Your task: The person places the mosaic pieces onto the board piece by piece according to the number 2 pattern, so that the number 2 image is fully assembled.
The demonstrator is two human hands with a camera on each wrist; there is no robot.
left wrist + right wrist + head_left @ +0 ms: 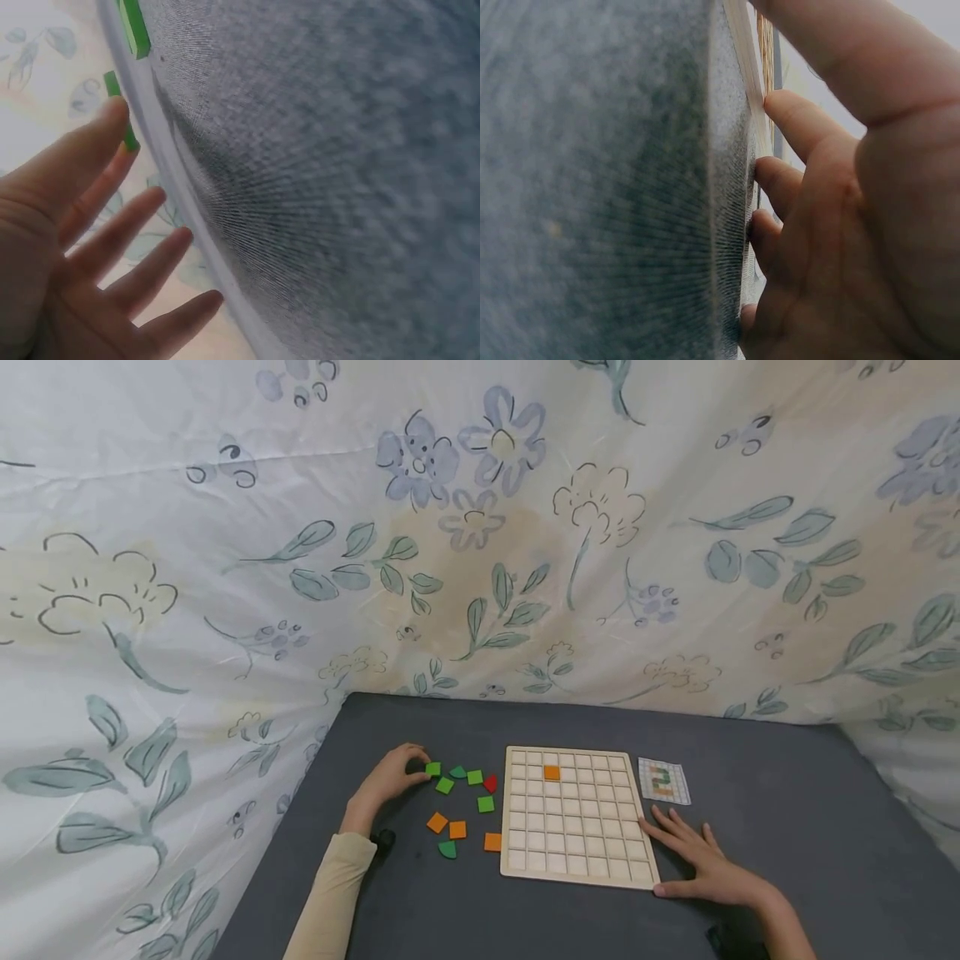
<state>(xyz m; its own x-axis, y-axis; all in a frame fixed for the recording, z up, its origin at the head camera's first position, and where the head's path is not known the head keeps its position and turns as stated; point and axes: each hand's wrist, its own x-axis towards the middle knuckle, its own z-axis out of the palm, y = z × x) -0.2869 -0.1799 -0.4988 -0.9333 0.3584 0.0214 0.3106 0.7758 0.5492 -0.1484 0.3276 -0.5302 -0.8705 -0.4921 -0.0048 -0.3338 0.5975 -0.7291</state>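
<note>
My left hand pinches a green square tile between thumb and index finger. In the left wrist view that green tile shows edge-on at the fingertips; the other fingers are spread apart. Close by lie another green square tile, a green rounded piece and a red piece. My right hand lies with fingers spread at the right edge of a wooden grid board, thumb at its near corner. One orange square tile sits in the board's upper rows.
Orange square tiles and a dark green rounded piece lie left of the board. A printed pattern card lies right of it on the dark grey table. Floral cloth hangs behind and at the sides.
</note>
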